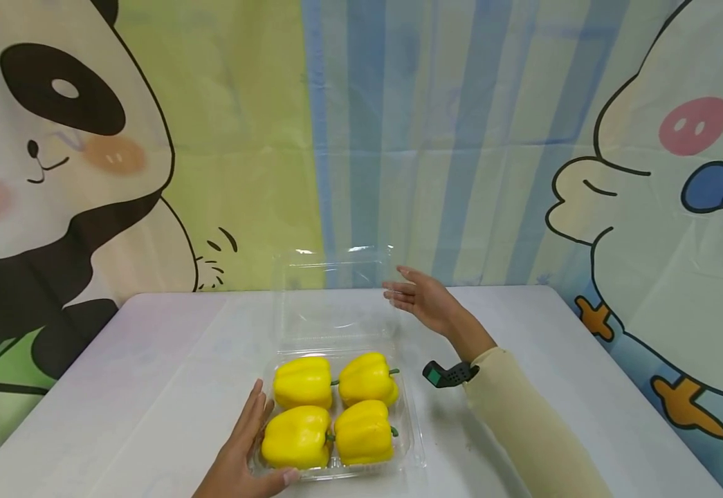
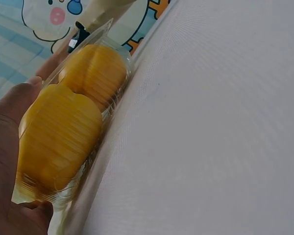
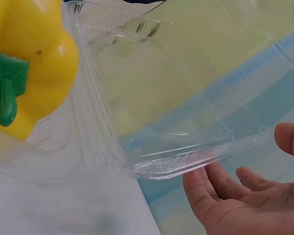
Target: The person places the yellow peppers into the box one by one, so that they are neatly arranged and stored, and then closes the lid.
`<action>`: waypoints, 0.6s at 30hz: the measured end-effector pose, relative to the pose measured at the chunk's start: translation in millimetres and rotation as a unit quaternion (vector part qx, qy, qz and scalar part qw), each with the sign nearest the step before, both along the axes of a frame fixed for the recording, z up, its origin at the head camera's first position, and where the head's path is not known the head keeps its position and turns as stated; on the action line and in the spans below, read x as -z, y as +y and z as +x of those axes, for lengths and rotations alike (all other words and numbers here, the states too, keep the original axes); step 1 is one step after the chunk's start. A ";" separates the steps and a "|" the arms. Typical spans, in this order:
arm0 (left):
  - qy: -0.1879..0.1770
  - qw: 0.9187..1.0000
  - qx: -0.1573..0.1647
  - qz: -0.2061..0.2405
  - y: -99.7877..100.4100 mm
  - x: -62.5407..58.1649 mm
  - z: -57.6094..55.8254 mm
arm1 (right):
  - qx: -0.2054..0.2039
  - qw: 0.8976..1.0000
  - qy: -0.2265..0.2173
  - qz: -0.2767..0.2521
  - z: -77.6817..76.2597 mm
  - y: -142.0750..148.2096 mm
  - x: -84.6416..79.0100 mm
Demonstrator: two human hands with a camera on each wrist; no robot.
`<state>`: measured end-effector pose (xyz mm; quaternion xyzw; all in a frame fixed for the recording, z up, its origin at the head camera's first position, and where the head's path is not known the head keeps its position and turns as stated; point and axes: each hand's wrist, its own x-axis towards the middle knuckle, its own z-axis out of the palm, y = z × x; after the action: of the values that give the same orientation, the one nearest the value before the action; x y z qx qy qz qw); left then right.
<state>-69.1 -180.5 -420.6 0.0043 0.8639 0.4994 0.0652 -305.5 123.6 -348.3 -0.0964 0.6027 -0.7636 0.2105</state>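
A clear plastic clamshell box lies on the table, its hinged lid raised at the back. Yellow bell peppers with green stems fill the base in two rows, including a front left pepper and a back right one. My left hand rests against the box's front left corner, fingers extended along the side and thumb at the front edge. Beside the lid's right edge is my right hand, palm toward it and fingers loosely extended; in the right wrist view its fingertips are right at the lid's rim.
The white table extends on both sides of the box. A printed cloth backdrop with a panda and a white bird hangs behind it. A black wrist strap is on the right arm, at the cream sleeve.
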 end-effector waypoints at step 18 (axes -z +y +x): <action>0.007 1.000 0.006 -0.008 -0.4 1.7 -1.2 | -0.050 0.996 0.050 0.055 13.6 -1.3 -31.8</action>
<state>-70.3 -181.0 -422.4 0.0121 0.8682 0.4922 0.0618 -291.8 122.3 -316.5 -0.1533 0.6477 -0.7122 0.2229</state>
